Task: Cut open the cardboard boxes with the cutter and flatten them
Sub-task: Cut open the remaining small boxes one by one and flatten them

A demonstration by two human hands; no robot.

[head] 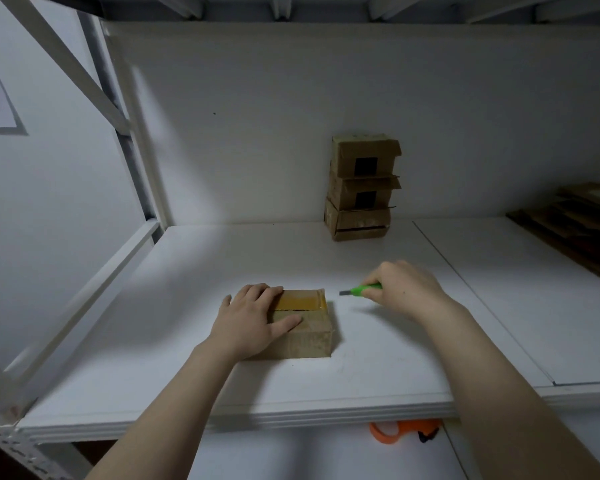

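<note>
Judging from the head view, the step in hand looks like opening the top seam: the left hand (253, 320) lies flat with straight fingers on the left part of the small cardboard box (309, 336), pressing it to the white shelf (187, 341), while the right hand (406, 289) grips the green cutter (361, 290), blade out and pointing left, near the box's right edge but apart from it. The next move probably calls for bringing the blade onto the yellow tape (300, 301) along that seam, clear of the steadying fingers.

Four boxes (309, 336) (364, 152) (361, 192) (357, 220), one cutter (361, 290).
</note>
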